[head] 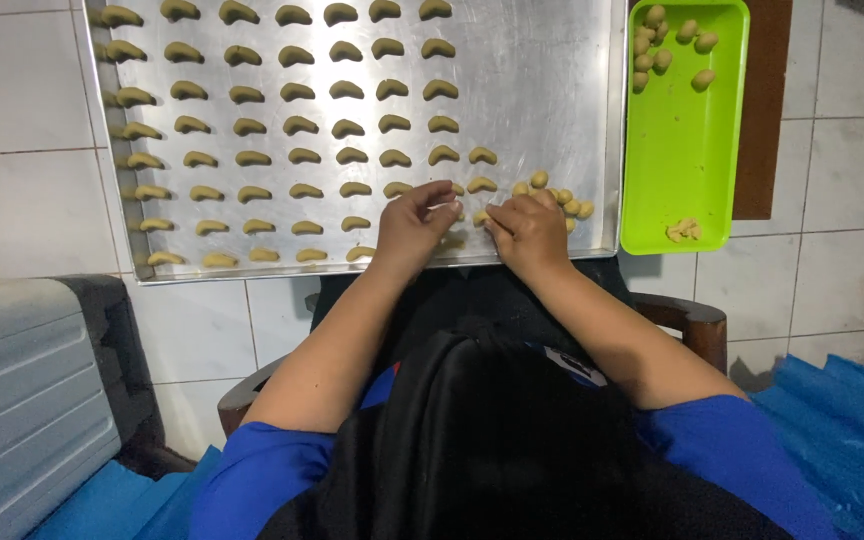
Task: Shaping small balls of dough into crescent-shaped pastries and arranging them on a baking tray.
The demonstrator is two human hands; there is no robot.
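A large metal baking tray (542, 80) lies on the tiled floor, filled with rows of small crescent-shaped pieces of greenish-tan dough (297, 123). My left hand (410, 228) and my right hand (527, 232) rest at the tray's near edge, fingertips close together, pinching a small piece of dough (479, 217) between them. A little pile of dough balls (562, 198) sits just right of my right hand.
A lime-green plastic tray (682, 150) with several dough balls at its far end lies to the right of the metal tray. A grey ribbed case (22, 400) stands at the left. Blue sheeting (842, 430) lies at the lower right. A wooden stool edge (692, 320) shows under me.
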